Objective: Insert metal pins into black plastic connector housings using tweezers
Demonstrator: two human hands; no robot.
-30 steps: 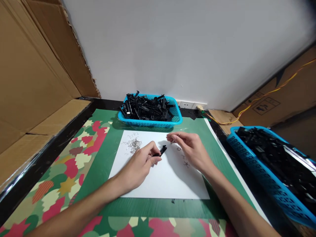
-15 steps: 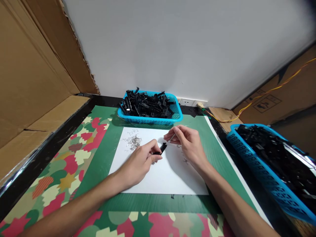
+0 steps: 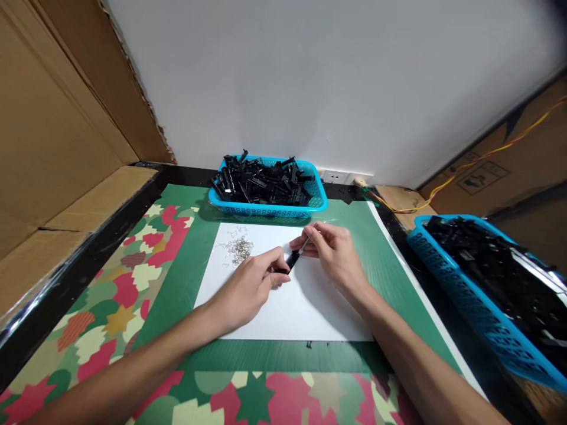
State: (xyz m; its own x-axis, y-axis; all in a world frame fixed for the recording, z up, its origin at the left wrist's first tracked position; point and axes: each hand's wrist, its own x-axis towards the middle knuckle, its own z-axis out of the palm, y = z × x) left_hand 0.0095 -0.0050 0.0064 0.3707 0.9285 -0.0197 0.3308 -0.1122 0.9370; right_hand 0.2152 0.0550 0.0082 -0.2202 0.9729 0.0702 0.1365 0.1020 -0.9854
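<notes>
white sheet | left hand: black part | right hand: thin rod, seemingly

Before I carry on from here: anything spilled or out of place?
Mostly tidy. Odd: small black bits lie loose on the green mat, just off the near edge of the white sheet; they may be strays.

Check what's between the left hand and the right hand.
The black plastic part, pinched by the left hand, and the slim tool in the right hand; head view.
</notes>
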